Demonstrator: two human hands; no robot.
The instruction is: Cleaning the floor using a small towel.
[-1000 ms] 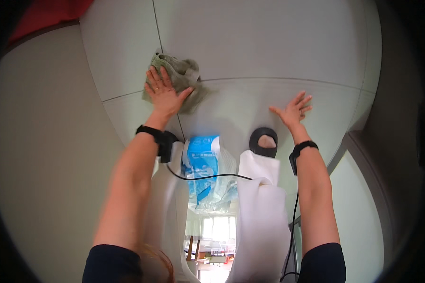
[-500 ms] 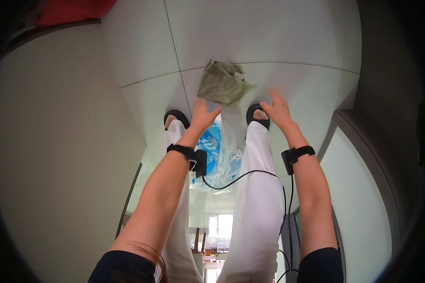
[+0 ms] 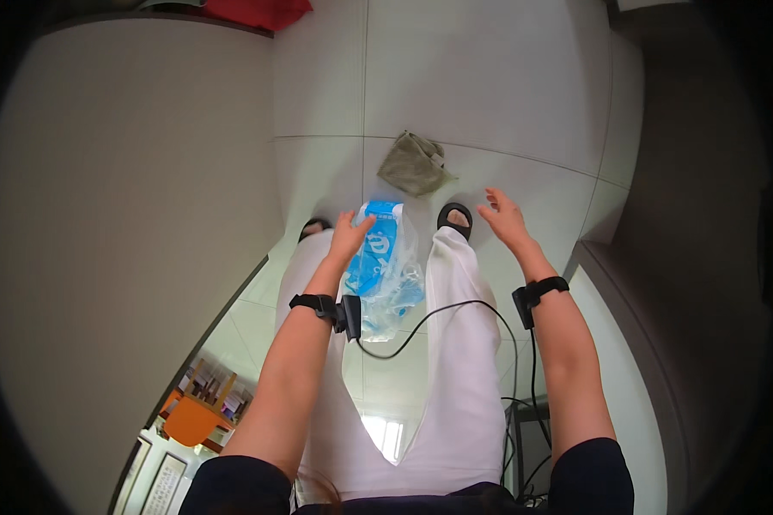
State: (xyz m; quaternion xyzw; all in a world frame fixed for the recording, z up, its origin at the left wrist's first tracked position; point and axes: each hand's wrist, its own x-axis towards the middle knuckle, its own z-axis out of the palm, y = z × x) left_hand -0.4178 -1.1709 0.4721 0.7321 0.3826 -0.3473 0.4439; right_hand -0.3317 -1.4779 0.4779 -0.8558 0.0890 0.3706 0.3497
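Note:
A folded greenish-grey cloth [image 3: 414, 165] lies on the tiled floor beyond my feet. Between my legs a clear plastic bag with a blue printed panel [image 3: 375, 257] rests crumpled on the tiles. My left hand [image 3: 349, 236] hovers by the bag's left edge with fingers apart, holding nothing; whether it touches the plastic I cannot tell. To the right of my right foot, my right hand [image 3: 504, 216] hangs in the air, fingers spread and nothing in them. The cloth lies apart from both hands.
A beige panel [image 3: 137, 172] stands along the left, with a red item [image 3: 253, 12] past its far end. Dark furniture [image 3: 696, 189] borders the right. My black slippers [image 3: 454, 220] stand on the floor. An orange chair [image 3: 197, 419] is behind at left; black cables run from my wrist straps.
My upper body appears more upright, and the view has shifted. Both hands are farther from the cloth, which stays on the floor. More of the bag's blue panel shows.

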